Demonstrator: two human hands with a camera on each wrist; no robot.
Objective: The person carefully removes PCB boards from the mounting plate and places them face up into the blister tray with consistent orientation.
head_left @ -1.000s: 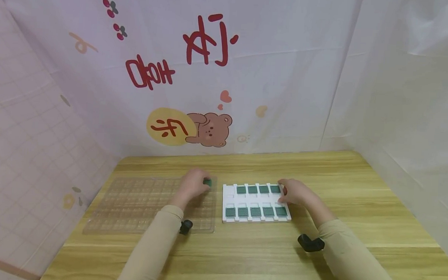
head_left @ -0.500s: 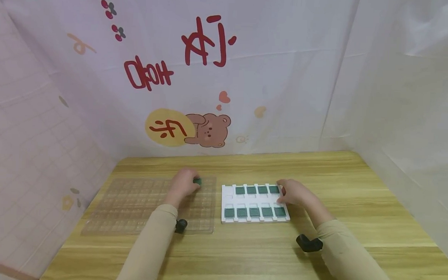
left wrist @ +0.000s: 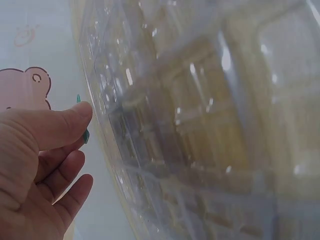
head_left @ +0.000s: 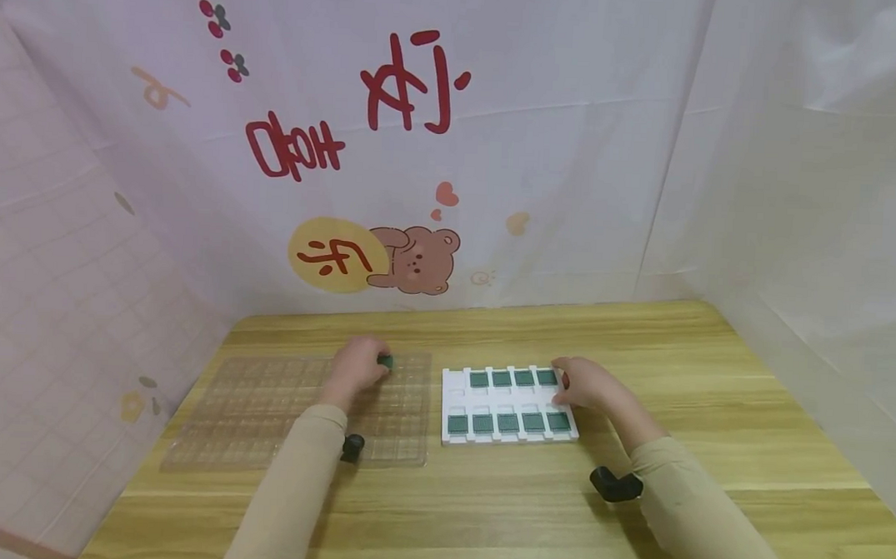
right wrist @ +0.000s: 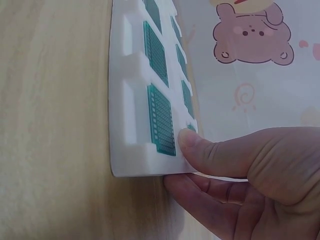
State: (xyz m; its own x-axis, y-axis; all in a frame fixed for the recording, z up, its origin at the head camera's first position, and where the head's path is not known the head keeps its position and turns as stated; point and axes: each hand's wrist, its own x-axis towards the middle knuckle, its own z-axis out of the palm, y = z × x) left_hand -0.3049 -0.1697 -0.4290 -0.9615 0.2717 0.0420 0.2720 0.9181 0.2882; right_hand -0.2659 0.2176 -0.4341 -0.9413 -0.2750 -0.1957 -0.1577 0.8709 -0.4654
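Observation:
Over the clear plastic tray (head_left: 262, 405), my left hand (head_left: 358, 364) pinches a small green circuit board (head_left: 386, 362) between thumb and fingers. In the left wrist view only thin edges of that board (left wrist: 86, 136) show past the thumb, close to the tray's molded pockets (left wrist: 210, 110). My right hand (head_left: 588, 383) grips the right end of the white foam tray (head_left: 499, 398); its thumb (right wrist: 200, 147) lies on top and fingers are at the end wall. Green perforated boards (right wrist: 161, 120) sit in two rows of slots there, and the far-left slot (head_left: 455, 381) holds none.
Both trays lie side by side on a wood-grain table (head_left: 483, 514), with a narrow strip of tabletop between them. A printed white curtain (head_left: 559, 151) stands along the table's back and sides. Black wrist mounts (head_left: 616, 484) hang below both forearms.
My left hand has moved left across the clear tray, carrying the green circuit board away from its right edge. My right hand keeps its hold on the white tray.

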